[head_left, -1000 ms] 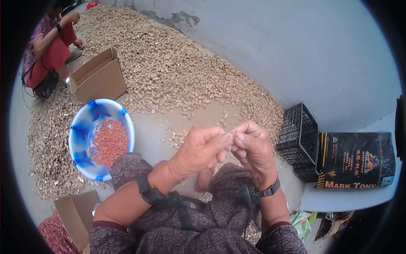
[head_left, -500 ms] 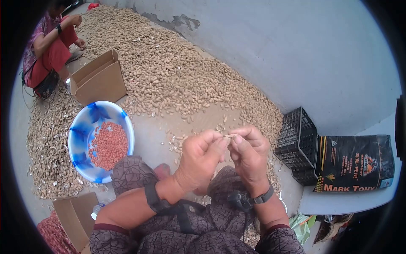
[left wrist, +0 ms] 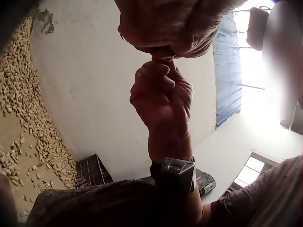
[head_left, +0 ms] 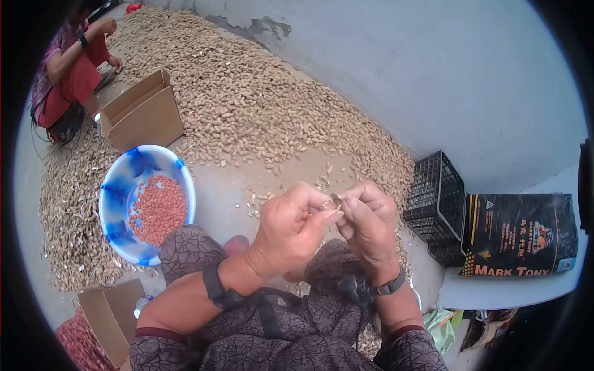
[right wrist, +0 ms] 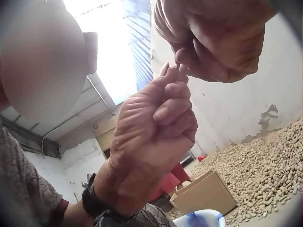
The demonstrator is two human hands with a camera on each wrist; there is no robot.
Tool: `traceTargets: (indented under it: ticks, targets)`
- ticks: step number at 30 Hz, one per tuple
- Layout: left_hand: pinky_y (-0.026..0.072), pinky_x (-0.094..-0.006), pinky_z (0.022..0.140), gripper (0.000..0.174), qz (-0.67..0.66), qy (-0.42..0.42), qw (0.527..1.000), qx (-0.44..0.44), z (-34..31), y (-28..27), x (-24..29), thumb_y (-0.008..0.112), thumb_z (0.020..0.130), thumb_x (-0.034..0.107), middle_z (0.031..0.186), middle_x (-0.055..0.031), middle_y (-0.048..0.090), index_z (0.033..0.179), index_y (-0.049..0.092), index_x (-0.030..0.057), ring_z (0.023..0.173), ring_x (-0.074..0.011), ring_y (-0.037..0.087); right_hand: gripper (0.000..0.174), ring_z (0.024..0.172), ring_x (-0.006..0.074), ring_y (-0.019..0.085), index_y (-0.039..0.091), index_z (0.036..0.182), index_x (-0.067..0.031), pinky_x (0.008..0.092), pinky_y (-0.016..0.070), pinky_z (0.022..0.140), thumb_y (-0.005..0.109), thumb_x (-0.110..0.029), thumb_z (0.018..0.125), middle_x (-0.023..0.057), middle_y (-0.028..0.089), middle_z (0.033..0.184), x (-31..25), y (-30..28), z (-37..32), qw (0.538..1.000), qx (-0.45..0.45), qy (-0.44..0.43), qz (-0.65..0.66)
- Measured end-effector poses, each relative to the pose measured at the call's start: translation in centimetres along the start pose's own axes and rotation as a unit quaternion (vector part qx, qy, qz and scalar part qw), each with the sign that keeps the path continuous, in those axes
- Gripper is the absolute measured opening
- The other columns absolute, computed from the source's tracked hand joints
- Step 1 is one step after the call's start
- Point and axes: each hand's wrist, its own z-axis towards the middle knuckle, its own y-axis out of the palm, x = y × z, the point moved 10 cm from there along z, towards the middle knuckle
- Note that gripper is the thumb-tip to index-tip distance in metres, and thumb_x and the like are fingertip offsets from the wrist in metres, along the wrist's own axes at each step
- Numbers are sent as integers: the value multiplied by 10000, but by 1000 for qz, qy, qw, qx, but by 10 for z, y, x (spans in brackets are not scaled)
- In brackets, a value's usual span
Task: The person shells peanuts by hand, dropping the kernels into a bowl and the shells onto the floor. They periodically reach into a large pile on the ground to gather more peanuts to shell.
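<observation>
Left grip (head_left: 289,224) and right grip (head_left: 373,230) pinching a peanut shell (head_left: 335,200), basin (head_left: 117,196) of red kernels (head_left: 159,213), heaped peanuts (head_left: 247,105)

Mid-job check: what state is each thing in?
Left hand, pinching the peanut shell
Right hand, pinching at it too
Peanut shell, apparently split open
Basin, upright, partly filled with kernels
Kernels, shelled, loose
Far cardboard box, open on top
Peanut pile, heaped, mostly unshelled
Black sack, open or sealed unclear

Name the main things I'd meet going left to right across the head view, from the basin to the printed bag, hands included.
Blue-and-white basin → left hand → right hand → black crate → black Mark Tony bag.
</observation>
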Motion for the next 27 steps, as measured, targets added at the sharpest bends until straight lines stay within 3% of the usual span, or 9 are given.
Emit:
traceTargets:
  ticks: [7,9,11,15,19,21,27]
  targets:
    - [499,-238,560,117,18,22,999,22,-5,4,4,551,793,24,699,-90,610,883,484,-11,650,-124,624,141,434,48,442,511,788,-25,157,304,356,523,-150,851,46,550,636,16,7,-1,982,6,81,171]
    - [437,-167,532,166,-36,19,999,35,-8,7,0,548,802,-2,703,-53,588,933,448,-18,624,-51,558,142,428,49,437,505,795,-25,160,295,348,514,-152,855,51,551,639,18,10,1,975,5,89,202]
    - [437,-166,535,181,-66,-3,998,23,-5,8,-6,535,805,-11,710,-58,586,955,434,-24,628,-53,558,129,424,50,431,497,808,-24,160,294,349,509,-144,856,58,554,646,18,12,2,971,-3,83,223]
    - [466,-198,541,163,-131,-60,989,23,-7,11,-21,524,806,1,719,-77,599,955,457,-12,629,-90,599,128,426,48,430,506,816,-25,159,292,348,511,-146,856,51,552,642,16,8,2,977,8,70,203]
    - [448,-186,526,155,-194,-101,975,32,-5,8,-20,504,827,24,712,-54,583,972,460,-10,592,-73,566,132,438,50,430,514,844,-27,153,290,348,529,-157,844,46,539,639,13,3,1,989,21,54,137]
    - [413,-173,502,152,-231,-189,954,30,-7,7,-32,489,845,60,690,-32,561,978,466,-11,559,-49,508,145,448,56,432,509,853,-34,152,288,349,543,-174,835,51,535,641,14,3,1,991,17,50,120]
    - [373,-169,478,113,-231,-218,948,18,-6,3,-40,515,833,64,663,-10,544,919,501,-8,552,-15,452,144,430,58,422,523,848,-39,154,285,345,543,-181,836,44,533,628,13,-1,4,995,31,28,90]
